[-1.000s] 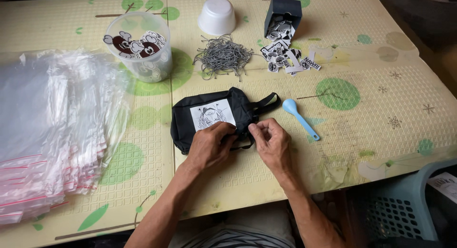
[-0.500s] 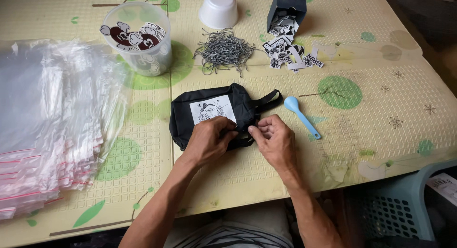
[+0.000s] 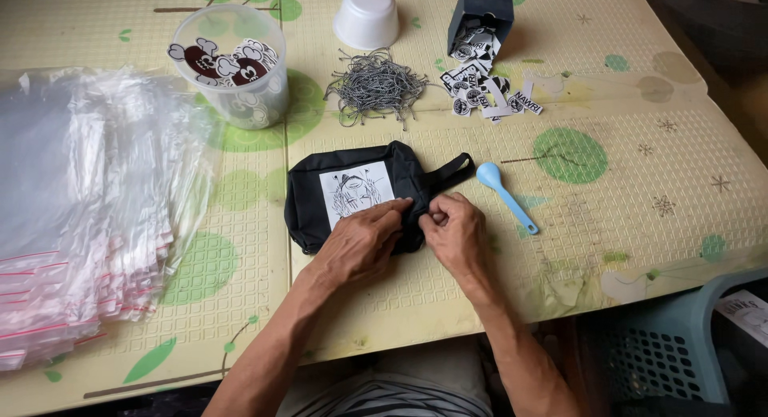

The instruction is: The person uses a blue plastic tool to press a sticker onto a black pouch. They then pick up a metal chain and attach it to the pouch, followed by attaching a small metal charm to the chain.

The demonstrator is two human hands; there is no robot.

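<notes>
Black fabric pouch [image 3: 352,194] lies mid-table, its near edge hidden under the left hand [image 3: 358,242], pressed flat, and right hand [image 3: 456,233], pinching something unseen there. Pale green-spotted mat [image 3: 608,193] covers the table.

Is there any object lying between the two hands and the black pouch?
No. The left hand rests on the black pouch, and the right hand pinches its edge. The blue spoon lies apart, to the right.
</notes>
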